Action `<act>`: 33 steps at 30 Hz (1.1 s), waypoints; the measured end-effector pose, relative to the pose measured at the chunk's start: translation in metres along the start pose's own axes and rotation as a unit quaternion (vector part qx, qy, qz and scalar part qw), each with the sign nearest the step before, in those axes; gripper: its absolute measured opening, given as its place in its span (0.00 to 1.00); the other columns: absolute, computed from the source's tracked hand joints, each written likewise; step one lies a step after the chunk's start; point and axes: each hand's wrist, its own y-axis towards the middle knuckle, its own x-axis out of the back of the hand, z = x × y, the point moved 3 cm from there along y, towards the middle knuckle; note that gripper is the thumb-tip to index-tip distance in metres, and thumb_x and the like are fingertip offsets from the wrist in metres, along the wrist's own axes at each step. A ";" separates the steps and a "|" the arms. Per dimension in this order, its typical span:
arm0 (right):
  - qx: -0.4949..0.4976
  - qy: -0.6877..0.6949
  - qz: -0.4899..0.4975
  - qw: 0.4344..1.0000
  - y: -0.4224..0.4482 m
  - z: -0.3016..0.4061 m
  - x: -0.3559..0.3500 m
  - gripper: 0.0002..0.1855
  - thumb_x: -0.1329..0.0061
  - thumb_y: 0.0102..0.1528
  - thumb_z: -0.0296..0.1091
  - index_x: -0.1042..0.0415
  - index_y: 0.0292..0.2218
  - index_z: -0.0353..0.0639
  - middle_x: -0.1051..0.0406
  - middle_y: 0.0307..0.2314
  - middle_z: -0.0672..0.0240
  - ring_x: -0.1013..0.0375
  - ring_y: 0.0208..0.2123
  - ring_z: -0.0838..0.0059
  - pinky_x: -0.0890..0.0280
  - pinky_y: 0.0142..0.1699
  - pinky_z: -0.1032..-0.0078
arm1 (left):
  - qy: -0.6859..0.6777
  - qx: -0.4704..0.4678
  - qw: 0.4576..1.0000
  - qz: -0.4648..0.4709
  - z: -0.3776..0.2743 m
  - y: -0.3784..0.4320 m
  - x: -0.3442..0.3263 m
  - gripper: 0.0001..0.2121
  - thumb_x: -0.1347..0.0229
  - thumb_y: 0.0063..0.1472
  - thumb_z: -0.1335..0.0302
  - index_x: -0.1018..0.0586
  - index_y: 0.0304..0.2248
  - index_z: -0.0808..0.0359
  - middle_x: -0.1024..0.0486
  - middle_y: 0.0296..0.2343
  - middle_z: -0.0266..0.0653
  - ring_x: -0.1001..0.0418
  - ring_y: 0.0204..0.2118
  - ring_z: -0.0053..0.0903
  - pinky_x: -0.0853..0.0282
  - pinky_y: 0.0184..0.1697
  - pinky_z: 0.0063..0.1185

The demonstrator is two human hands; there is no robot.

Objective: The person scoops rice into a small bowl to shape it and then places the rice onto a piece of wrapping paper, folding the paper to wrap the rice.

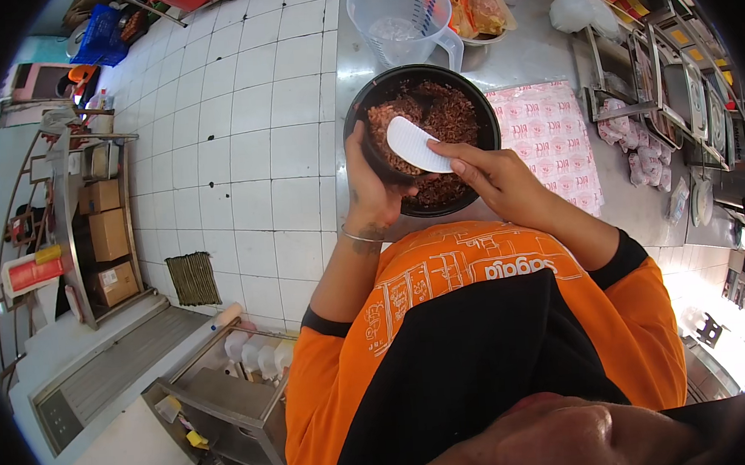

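A large black pot (pixel 492 119) of cooked reddish-brown rice stands on the steel table. Over its left part my left hand (pixel 375 184) cups a small dark bowl (pixel 374 152) that holds rice. The white plastic rice paddle (pixel 419 145) is gripped at one end by my right hand (pixel 494 177), thumb and fingers pinching it. Its flat blade lies against the rice at the small bowl. Beside the pot, to the right, is a stack of printed food-wrapping paper (pixel 543 139). Part of the small bowl is hidden by the paddle and the fingers.
A clear measuring jug (pixel 401 20) stands just beyond the pot, beside a container of packaged food (pixel 483 8). On the right are a metal rack (pixel 634 111) and several wrapped bundles (pixel 650 164). The steel table's left edge (pixel 335 62) borders the white tiled floor (pixel 246 151).
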 end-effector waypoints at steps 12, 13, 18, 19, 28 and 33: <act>-0.113 0.026 0.231 0.966 -0.002 0.012 0.013 0.25 0.60 0.65 0.43 0.40 0.59 0.42 0.29 0.25 0.47 0.28 0.29 0.77 0.34 0.42 0.76 | 0.116 0.028 0.993 0.014 0.005 -0.015 -0.014 0.27 0.61 0.62 0.45 0.30 0.46 0.61 0.24 0.30 0.36 0.24 0.22 0.21 0.36 0.11 0.15; -0.113 0.026 0.230 0.966 -0.001 0.008 0.011 0.25 0.60 0.65 0.43 0.40 0.59 0.42 0.29 0.25 0.47 0.28 0.29 0.77 0.34 0.42 0.76 | 0.116 0.029 0.993 0.014 0.006 -0.015 -0.015 0.27 0.61 0.62 0.45 0.30 0.46 0.61 0.24 0.30 0.36 0.24 0.22 0.21 0.36 0.11 0.15; -0.121 0.129 0.215 0.960 0.016 0.000 0.007 0.28 0.60 0.65 0.48 0.40 0.59 0.41 0.33 0.18 0.66 0.34 0.21 0.83 0.35 0.32 0.81 | 0.211 -0.051 0.974 -0.067 -0.001 -0.003 -0.006 0.24 0.61 0.63 0.47 0.31 0.42 0.59 0.26 0.29 0.34 0.25 0.23 0.20 0.36 0.12 0.15; -0.142 0.136 0.214 0.957 0.018 -0.001 0.009 0.28 0.60 0.65 0.49 0.40 0.59 0.41 0.34 0.16 0.69 0.36 0.19 0.83 0.35 0.29 0.81 | 0.211 -0.053 0.974 -0.067 -0.005 -0.004 -0.006 0.24 0.61 0.63 0.47 0.31 0.42 0.59 0.26 0.29 0.34 0.25 0.23 0.20 0.36 0.12 0.15; -0.384 0.503 0.048 0.773 0.003 -0.029 0.023 0.20 0.65 0.66 0.50 0.34 0.44 0.43 0.48 0.11 0.76 0.53 0.06 0.87 0.57 0.08 0.86 | -0.049 -0.005 0.999 0.010 -0.008 -0.005 0.000 0.26 0.59 0.63 0.55 0.36 0.54 0.63 0.31 0.50 0.43 0.33 0.53 0.33 0.34 0.52 0.38; -0.363 0.367 0.017 0.857 0.000 -0.019 0.002 0.23 0.63 0.65 0.51 0.34 0.53 0.43 0.49 0.12 0.78 0.51 0.09 0.88 0.54 0.13 0.84 | -0.116 -0.101 0.988 -0.027 0.008 0.010 0.002 0.22 0.58 0.65 0.59 0.35 0.53 0.63 0.33 0.50 0.41 0.33 0.53 0.33 0.36 0.55 0.33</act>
